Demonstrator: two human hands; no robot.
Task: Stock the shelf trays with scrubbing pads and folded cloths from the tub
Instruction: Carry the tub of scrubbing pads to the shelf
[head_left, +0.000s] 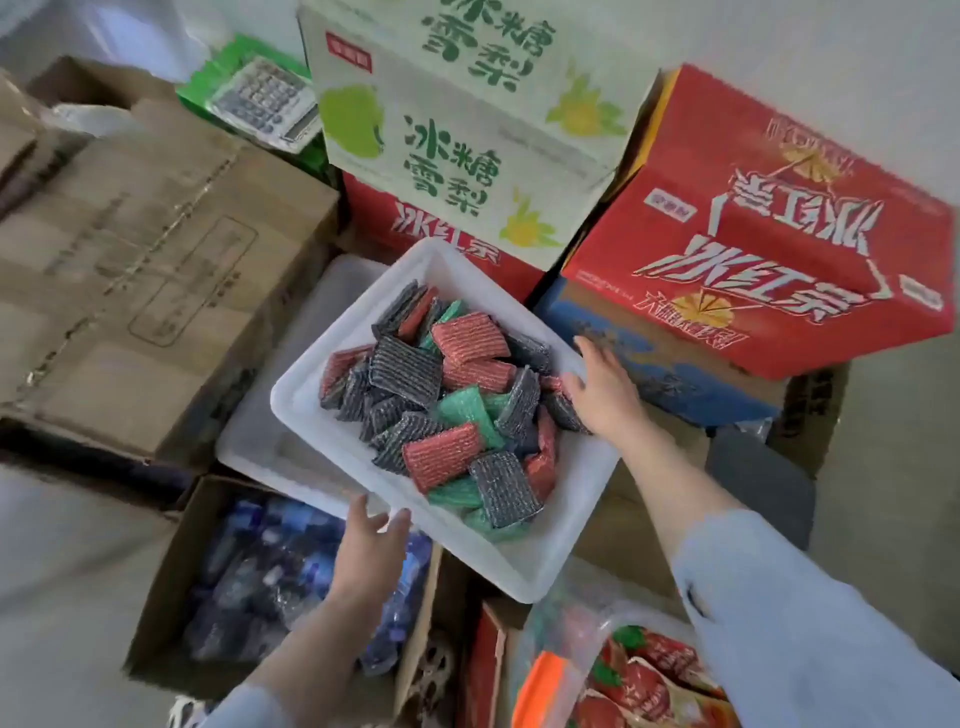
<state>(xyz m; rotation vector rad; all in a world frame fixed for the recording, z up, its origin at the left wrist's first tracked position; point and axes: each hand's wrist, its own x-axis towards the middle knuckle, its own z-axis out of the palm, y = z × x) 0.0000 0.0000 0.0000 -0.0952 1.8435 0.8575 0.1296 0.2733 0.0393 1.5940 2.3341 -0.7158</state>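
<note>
Nearest me, below my right forearm, I see a clear bag of red snack packets (644, 680). Under my left wrist sits an open carton of blue-capped bottles (270, 577). My left hand (370, 551) is spread wide, fingers on the near rim of the white tub (332, 431); whether it grips or only touches, I cannot tell. My right hand (602, 389) lies open over the tub's far right edge, fingertips against the scrubbing pads (452, 400), with nothing pinched between them that I can see. The tub lies between my two hands, tilted, resting on a second white tray (332, 306) beyond my left hand. The pads are heaped inside it, grey, red and green, lying every way. Beyond my right hand stands a red drinks carton (769, 244) on a blue one (660, 364). Farther off, a pale green carton (457, 119); left of it, a calculator (265, 98) and brown boxes (156, 291).
</note>
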